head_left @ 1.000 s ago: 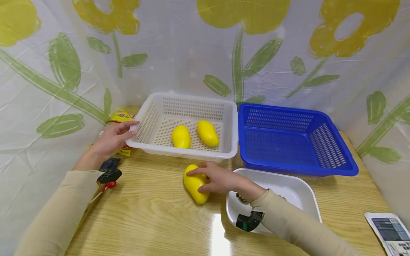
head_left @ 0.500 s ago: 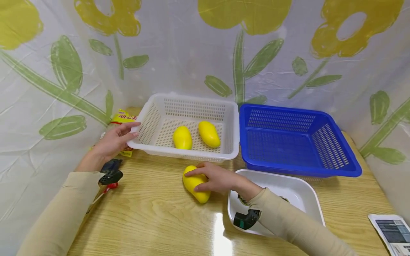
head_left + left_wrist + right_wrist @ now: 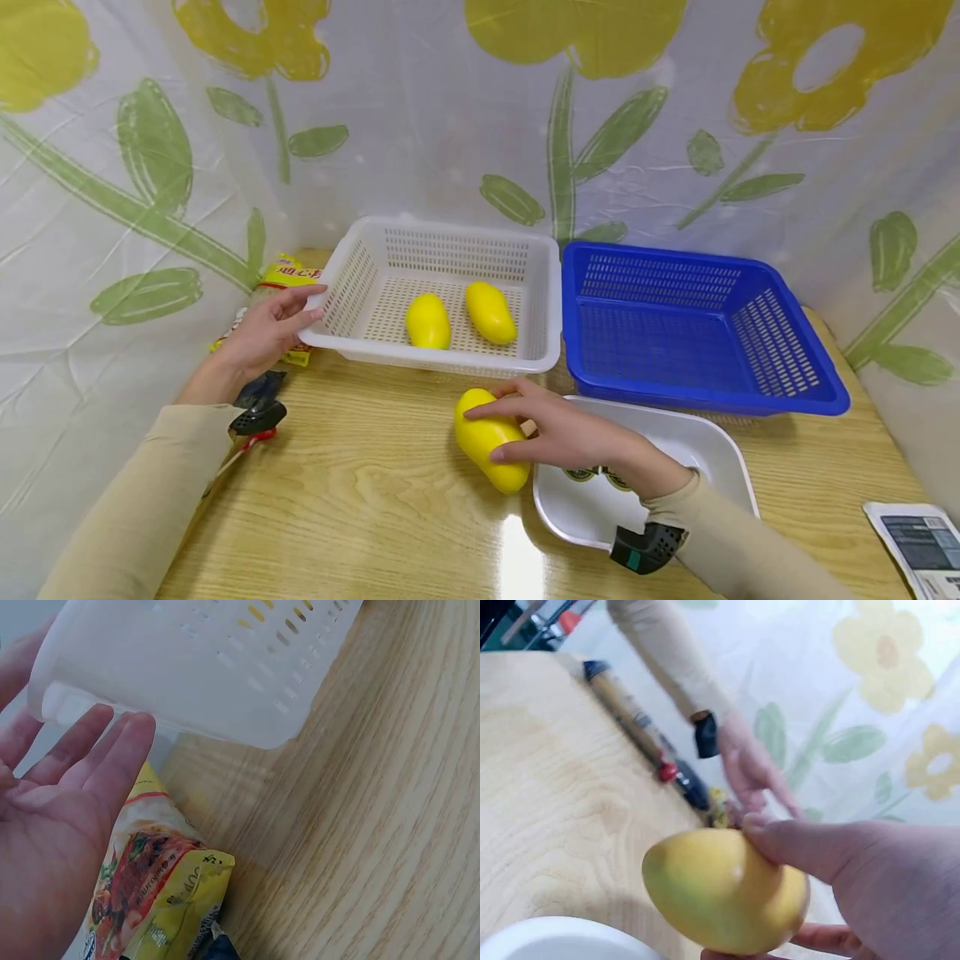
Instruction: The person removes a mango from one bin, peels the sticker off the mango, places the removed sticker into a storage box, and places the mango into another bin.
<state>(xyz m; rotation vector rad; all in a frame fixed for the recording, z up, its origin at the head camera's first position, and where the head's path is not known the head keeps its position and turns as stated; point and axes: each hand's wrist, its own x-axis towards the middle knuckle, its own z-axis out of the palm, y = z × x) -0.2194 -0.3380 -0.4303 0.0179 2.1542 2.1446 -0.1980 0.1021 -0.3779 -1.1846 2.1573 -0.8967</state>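
In my right hand (image 3: pixel 558 429) is a yellow mango (image 3: pixel 483 437), gripped between thumb and fingers. It looks lifted off the wood, beside the white tray (image 3: pixel 558 517); the right wrist view shows the mango (image 3: pixel 724 892) close up with fingers curling beneath it. My left hand (image 3: pixel 262 333) holds the left rim of the white basket (image 3: pixel 442 357). In the left wrist view its fingers (image 3: pixel 124 754) lie under the rim, with the thumb side partly out of frame. Two more mangoes, a left one (image 3: pixel 428 322) and a right one (image 3: pixel 491 313), lie inside the white basket.
A blue basket (image 3: pixel 697 400) stands right of the white one, behind the tray. Yellow food packets (image 3: pixel 296 271) and a dark item (image 3: pixel 262 387) line the left table edge. A white and black pouch (image 3: pixel 915 537) lies at far right. A flowered curtain hangs behind.
My right hand has moved to the right and slightly toward me, taking the mango with it off its former spot. The left hand keeps its place on the basket rim.
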